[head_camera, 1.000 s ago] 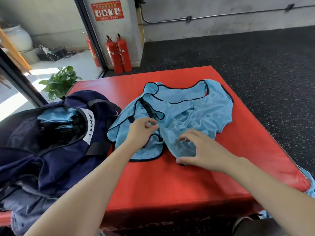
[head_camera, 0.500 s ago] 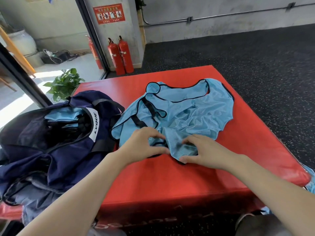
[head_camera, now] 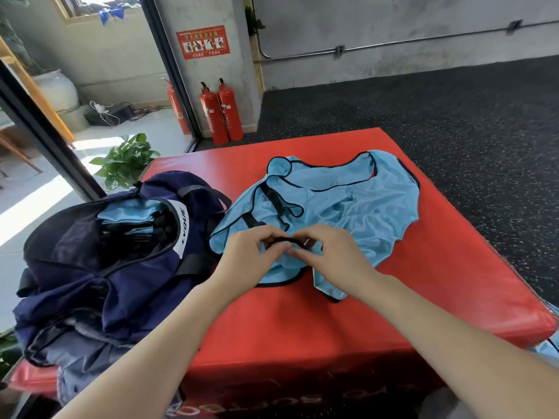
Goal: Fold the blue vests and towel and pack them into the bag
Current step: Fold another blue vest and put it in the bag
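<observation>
I've brought both hands together since a moment ago: left hand (head_camera: 246,258) and right hand (head_camera: 335,261) now pinch the black hem of the vest (head_camera: 348,204), which lies rumpled just right of the bag (head_camera: 99,267). I judge the fold is starting.

Strong daylight pours in from the upper left, blowing out the pale floor (head_camera: 27,204) beyond the glass almost to white. The red worktop (head_camera: 302,322) is evenly and brightly lit, with a soft sheen along its right edge. The dark rubber floor (head_camera: 453,122) stays dim and grainy. Wide-angle distortion bends the wall pipe (head_camera: 423,43) and door frame (head_camera: 157,55) near the edges. The forearms at the bottom look stretched and slightly soft.
</observation>
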A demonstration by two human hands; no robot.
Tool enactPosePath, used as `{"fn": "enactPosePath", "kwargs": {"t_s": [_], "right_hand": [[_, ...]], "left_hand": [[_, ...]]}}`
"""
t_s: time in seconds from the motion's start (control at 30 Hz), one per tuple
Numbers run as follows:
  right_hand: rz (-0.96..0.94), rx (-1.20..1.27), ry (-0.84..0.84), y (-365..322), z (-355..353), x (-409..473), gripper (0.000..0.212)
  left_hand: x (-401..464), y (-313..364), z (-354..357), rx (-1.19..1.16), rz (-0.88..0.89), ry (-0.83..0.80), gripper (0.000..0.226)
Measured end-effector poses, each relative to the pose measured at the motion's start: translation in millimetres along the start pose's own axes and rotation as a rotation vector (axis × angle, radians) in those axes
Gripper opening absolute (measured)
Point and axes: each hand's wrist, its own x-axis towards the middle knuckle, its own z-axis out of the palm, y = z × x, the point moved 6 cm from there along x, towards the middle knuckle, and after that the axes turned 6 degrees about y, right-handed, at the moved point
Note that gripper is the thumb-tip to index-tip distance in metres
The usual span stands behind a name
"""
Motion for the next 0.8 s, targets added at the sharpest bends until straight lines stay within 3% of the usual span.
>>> {"fn": "enactPosePath", "kwargs": {"t_s": [0.1, 0.33, 0.8], "right_hand": [[0.056, 0.100, 0.032, -3, -1, 6, 0.007], [0.172, 0.112, -0.036, 9, -12, 12, 0.009], [0.389, 0.256, -0.190, 40, -62, -8, 0.005]], "left_hand": [[4, -5, -14, -0.078, -0.054, 0.048, 0.011], [15, -12, -31, -0.251, -0.205, 0.188, 0.007], [49, -2, -39, -0.310, -0.177, 0.355, 0.012]]}}
